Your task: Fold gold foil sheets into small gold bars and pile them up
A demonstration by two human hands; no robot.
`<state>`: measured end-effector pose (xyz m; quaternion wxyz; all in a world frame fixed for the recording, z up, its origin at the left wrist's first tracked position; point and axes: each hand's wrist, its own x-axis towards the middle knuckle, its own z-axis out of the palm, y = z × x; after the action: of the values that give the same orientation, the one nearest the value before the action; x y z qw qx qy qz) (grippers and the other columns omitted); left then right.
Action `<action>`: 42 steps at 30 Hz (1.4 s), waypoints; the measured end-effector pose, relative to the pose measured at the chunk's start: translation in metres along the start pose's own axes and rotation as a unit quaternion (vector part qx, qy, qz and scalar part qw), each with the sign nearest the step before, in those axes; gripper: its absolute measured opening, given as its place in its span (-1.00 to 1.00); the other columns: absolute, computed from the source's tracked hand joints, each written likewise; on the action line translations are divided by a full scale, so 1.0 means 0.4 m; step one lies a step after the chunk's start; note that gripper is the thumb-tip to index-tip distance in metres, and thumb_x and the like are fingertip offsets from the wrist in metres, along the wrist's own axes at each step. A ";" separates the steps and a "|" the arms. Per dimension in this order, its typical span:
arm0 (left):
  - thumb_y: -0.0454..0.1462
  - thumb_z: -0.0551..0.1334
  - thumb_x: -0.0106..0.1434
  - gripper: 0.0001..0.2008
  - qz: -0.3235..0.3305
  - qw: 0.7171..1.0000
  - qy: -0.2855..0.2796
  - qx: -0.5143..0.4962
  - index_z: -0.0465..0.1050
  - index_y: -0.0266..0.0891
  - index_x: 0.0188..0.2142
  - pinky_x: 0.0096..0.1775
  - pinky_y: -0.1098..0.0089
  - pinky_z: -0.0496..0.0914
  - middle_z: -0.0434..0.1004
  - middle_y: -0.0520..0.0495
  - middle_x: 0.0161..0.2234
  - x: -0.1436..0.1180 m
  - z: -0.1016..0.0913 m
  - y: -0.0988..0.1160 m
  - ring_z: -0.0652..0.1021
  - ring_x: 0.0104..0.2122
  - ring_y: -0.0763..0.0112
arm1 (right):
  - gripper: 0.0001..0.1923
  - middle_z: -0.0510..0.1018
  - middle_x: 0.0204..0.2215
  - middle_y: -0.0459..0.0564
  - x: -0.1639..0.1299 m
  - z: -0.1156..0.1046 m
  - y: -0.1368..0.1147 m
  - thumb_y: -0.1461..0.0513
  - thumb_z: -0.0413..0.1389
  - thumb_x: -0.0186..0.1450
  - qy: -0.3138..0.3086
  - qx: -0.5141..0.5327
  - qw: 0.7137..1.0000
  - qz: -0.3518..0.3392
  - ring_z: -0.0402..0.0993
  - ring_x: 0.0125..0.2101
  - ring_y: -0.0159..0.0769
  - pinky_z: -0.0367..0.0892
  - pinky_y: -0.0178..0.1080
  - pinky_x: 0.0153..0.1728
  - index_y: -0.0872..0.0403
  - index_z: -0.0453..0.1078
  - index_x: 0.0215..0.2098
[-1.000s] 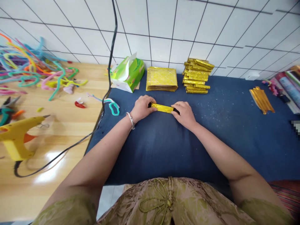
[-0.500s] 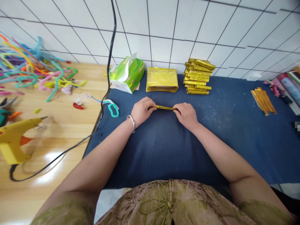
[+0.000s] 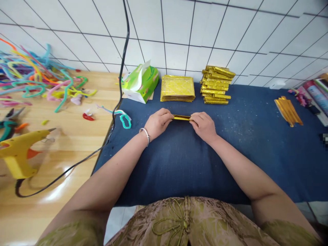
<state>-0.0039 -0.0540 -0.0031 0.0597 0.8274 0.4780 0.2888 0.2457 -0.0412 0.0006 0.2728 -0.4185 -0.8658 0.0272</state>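
Observation:
A narrow folded strip of gold foil paper (image 3: 181, 118) stretches between my two hands, just above or on the dark blue cloth (image 3: 179, 164). My left hand (image 3: 160, 123), with a silver bangle at its wrist, pinches the strip's left end. At the right end, my right hand (image 3: 203, 125) grips it between thumb and fingers. Behind them lies a flat stack of gold foil paper sheets (image 3: 177, 87). To its right rises a pile of folded gold foil strips (image 3: 216, 85). My fingers cover both ends of the held strip.
A green tissue box (image 3: 145, 82) stands back left by the tiled wall. A black cable (image 3: 124, 51) hangs down to a yellow glue gun (image 3: 23, 150) on the wooden table. Colourful pipe cleaners (image 3: 33, 75) and pliers (image 3: 10, 121) lie left. Orange-gold strips (image 3: 288, 111) lie right.
The strip between my hands looks wider now, its fold opened a little, with a yellow face showing. My hands hardly moved; the view shifted slightly.

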 end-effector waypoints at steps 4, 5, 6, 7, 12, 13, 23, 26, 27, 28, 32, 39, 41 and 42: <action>-0.27 0.07 0.33 -0.78 0.029 0.999 -0.021 0.001 0.47 -0.17 -0.16 -0.09 0.32 0.38 0.49 -0.09 -0.18 -0.008 0.007 -0.012 0.48 -0.17 0.36 | -0.80 0.45 -0.23 0.02 0.000 -0.009 -0.002 0.23 -0.02 0.34 -0.008 -0.012 1.000 -0.004 0.29 -0.17 -0.18 0.22 -0.10 -0.13 0.00 0.45 -0.26; -0.27 0.07 0.33 -0.78 0.033 0.999 -0.026 0.002 0.48 -0.18 -0.16 -0.08 0.30 0.38 0.50 -0.09 -0.18 -0.010 0.008 -0.015 0.49 -0.18 0.35 | -0.80 0.44 -0.25 0.03 -0.002 -0.010 -0.002 0.23 -0.02 0.34 -0.012 -0.019 1.000 -0.005 0.27 -0.19 -0.17 0.23 -0.10 -0.15 -0.01 0.46 -0.27; -0.26 0.08 0.32 -0.78 0.035 0.999 -0.032 0.004 0.48 -0.18 -0.16 -0.08 0.28 0.37 0.51 -0.10 -0.19 -0.011 0.010 -0.018 0.49 -0.18 0.34 | -0.80 0.43 -0.27 0.03 -0.003 -0.011 -0.001 0.22 -0.01 0.34 -0.015 -0.026 1.000 -0.005 0.26 -0.20 -0.17 0.23 -0.10 -0.17 -0.01 0.46 -0.28; -0.26 0.08 0.32 -0.78 0.035 0.999 -0.037 0.005 0.49 -0.18 -0.16 -0.08 0.27 0.37 0.52 -0.10 -0.19 -0.012 0.010 -0.020 0.50 -0.18 0.33 | -0.79 0.42 -0.28 0.04 -0.005 -0.011 0.000 0.22 -0.02 0.34 -0.017 -0.030 0.999 -0.005 0.26 -0.21 -0.18 0.23 -0.10 -0.18 0.00 0.47 -0.28; -0.28 0.11 0.30 -0.81 0.019 0.999 -0.049 0.000 0.49 -0.17 -0.17 -0.09 0.25 0.36 0.53 -0.10 -0.19 -0.013 0.011 -0.026 0.50 -0.16 0.32 | -0.79 0.44 -0.25 0.06 -0.009 -0.008 0.004 0.21 -0.02 0.34 -0.019 -0.012 1.000 0.007 0.28 -0.19 -0.15 0.24 -0.08 -0.14 0.01 0.45 -0.17; -0.28 0.12 0.30 -0.81 0.017 0.999 -0.048 -0.003 0.49 -0.17 -0.18 -0.10 0.25 0.35 0.53 -0.10 -0.20 -0.013 0.011 -0.026 0.50 -0.16 0.32 | -0.78 0.45 -0.24 0.06 -0.009 -0.007 0.005 0.21 -0.02 0.34 -0.020 -0.006 1.000 0.009 0.29 -0.18 -0.15 0.24 -0.07 -0.13 0.00 0.45 -0.15; -0.26 0.12 0.31 -0.83 -0.009 0.999 -0.053 0.003 0.49 -0.15 -0.24 -0.12 0.28 0.32 0.55 -0.05 -0.20 -0.010 0.003 -0.010 0.49 -0.17 0.33 | -0.76 0.49 -0.22 0.03 -0.010 0.006 0.019 0.19 -0.03 0.35 -0.037 0.014 0.999 0.012 0.33 -0.17 -0.19 0.24 -0.11 -0.09 0.00 0.49 -0.20; -0.25 0.15 0.29 -0.86 -0.031 0.998 -0.045 -0.020 0.51 -0.14 -0.27 -0.12 0.28 0.33 0.56 -0.03 -0.25 -0.014 0.005 -0.005 0.50 -0.21 0.34 | -0.77 0.50 -0.26 -0.01 -0.007 0.009 0.027 0.17 0.00 0.34 -0.044 0.039 0.998 0.033 0.35 -0.20 -0.22 0.22 -0.13 -0.10 -0.01 0.50 -0.24; -0.24 0.16 0.28 -0.86 -0.038 0.998 -0.038 -0.032 0.51 -0.14 -0.27 -0.11 0.28 0.34 0.56 -0.03 -0.26 -0.016 0.006 -0.003 0.50 -0.22 0.35 | -0.78 0.51 -0.27 -0.03 -0.006 0.009 0.030 0.16 0.00 0.34 -0.047 0.046 0.997 0.041 0.35 -0.21 -0.23 0.22 -0.13 -0.10 -0.02 0.50 -0.27; -0.24 0.17 0.28 -0.86 -0.045 0.998 -0.031 -0.044 0.51 -0.14 -0.27 -0.11 0.29 0.34 0.56 -0.02 -0.27 -0.018 0.006 0.000 0.50 -0.23 0.36 | -0.78 0.51 -0.29 -0.04 -0.005 0.010 0.032 0.16 0.01 0.33 -0.050 0.052 0.996 0.049 0.36 -0.22 -0.24 0.22 -0.14 -0.11 -0.02 0.50 -0.29; -0.24 0.15 0.29 -0.84 -0.072 0.996 -0.021 -0.051 0.51 -0.16 -0.25 -0.12 0.31 0.36 0.56 -0.02 -0.28 -0.025 0.008 0.013 0.51 -0.25 0.37 | -0.77 0.51 -0.35 -0.06 -0.001 0.014 0.032 0.15 0.02 0.31 -0.053 0.055 0.994 0.082 0.36 -0.27 -0.25 0.21 -0.15 -0.16 -0.01 0.50 -0.38; -0.25 0.13 0.29 -0.86 -0.120 0.993 -0.020 0.003 0.46 -0.18 -0.28 -0.19 0.33 0.35 0.54 -0.03 -0.32 -0.016 0.017 0.031 0.50 -0.30 0.35 | -0.81 0.48 -0.43 -0.02 0.002 0.023 0.014 0.20 0.05 0.23 -0.024 0.030 0.993 0.114 0.34 -0.32 -0.22 0.22 -0.15 -0.22 0.03 0.42 -0.51; -0.25 0.15 0.27 -0.89 -0.137 0.990 -0.018 0.016 0.44 -0.19 -0.31 -0.26 0.34 0.34 0.52 -0.02 -0.37 -0.012 0.019 0.036 0.49 -0.35 0.35 | -0.83 0.47 -0.43 -0.01 0.005 0.025 0.013 0.21 0.05 0.21 -0.023 0.021 0.993 0.116 0.33 -0.33 -0.22 0.23 -0.15 -0.24 0.03 0.40 -0.52; -0.26 0.16 0.25 -0.90 -0.142 0.989 -0.017 0.022 0.44 -0.19 -0.32 -0.28 0.35 0.33 0.51 -0.02 -0.39 -0.010 0.020 0.038 0.49 -0.37 0.36 | -0.83 0.46 -0.43 -0.01 0.006 0.026 0.013 0.21 0.05 0.20 -0.026 0.015 0.993 0.118 0.33 -0.33 -0.22 0.23 -0.15 -0.25 0.03 0.39 -0.52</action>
<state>0.0105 -0.0641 -0.0057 0.0902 0.7567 0.5960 0.2531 0.2431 -0.0343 -0.0085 0.2517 -0.5128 -0.8166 0.0828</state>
